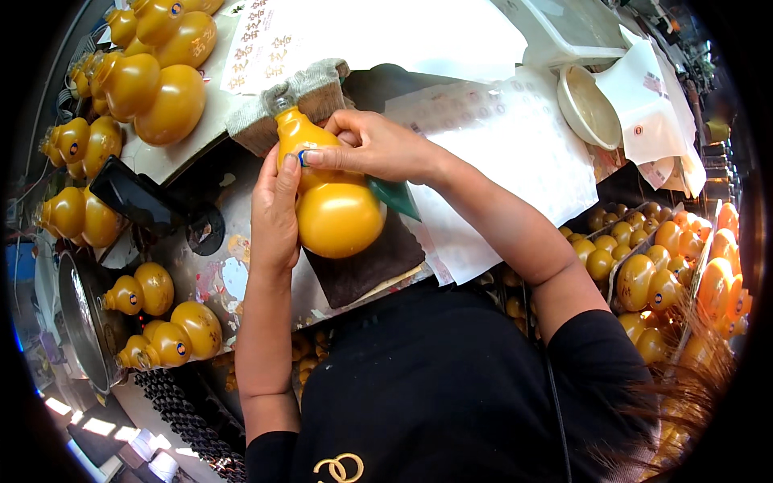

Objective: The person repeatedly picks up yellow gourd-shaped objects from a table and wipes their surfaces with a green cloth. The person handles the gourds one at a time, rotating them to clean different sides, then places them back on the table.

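Note:
A glossy yellow gourd-shaped bottle (340, 219) lies tilted on a dark pad (366, 262), its clear neck pointing away against a folded grey cloth (312, 90). My left hand (276, 205) is wrapped along the bottle's left side, the thumb by its waist. From the right, my right hand (385, 149) reaches over the upper bulb, and its thumb presses on a small round blue sticker (303, 158). The fingers of my right hand curl behind the bottle and are partly hidden. A piece of green material (394, 197) shows beside the bottle's lower bulb.
Several finished-looking yellow gourd bottles (171, 105) stand at the left. Below them are a phone on a stand (137, 193) and a round metal pan (80, 322). White sheets (499, 161), a cream bowl (589, 107) and a clear plastic bin (564, 32) lie to the right, above crates of gourds (636, 282).

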The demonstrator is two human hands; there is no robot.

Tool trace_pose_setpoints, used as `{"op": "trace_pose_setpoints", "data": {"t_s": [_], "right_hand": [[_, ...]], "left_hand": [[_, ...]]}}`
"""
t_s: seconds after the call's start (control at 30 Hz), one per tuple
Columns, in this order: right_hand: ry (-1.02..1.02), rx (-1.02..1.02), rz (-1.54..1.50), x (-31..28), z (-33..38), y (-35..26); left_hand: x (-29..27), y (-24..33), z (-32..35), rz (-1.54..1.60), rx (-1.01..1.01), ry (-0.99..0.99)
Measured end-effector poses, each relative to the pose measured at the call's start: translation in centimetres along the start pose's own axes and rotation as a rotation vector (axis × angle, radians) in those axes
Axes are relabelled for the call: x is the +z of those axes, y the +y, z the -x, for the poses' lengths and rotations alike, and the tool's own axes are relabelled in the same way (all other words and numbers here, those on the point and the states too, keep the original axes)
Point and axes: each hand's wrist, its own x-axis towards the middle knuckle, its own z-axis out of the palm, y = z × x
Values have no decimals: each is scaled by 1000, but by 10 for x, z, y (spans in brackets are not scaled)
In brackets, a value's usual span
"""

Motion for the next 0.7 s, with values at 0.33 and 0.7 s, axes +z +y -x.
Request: {"op": "trace_pose_setpoints", "data": {"t_s": [0.33,0.7], "right_hand": [[-6,65,-12,-1,1,-15],[-5,53,-91,3,3,-10]], "left_hand": [[-5,3,-5,69,-69,14],[-3,3,0,94,-86,7]]}}
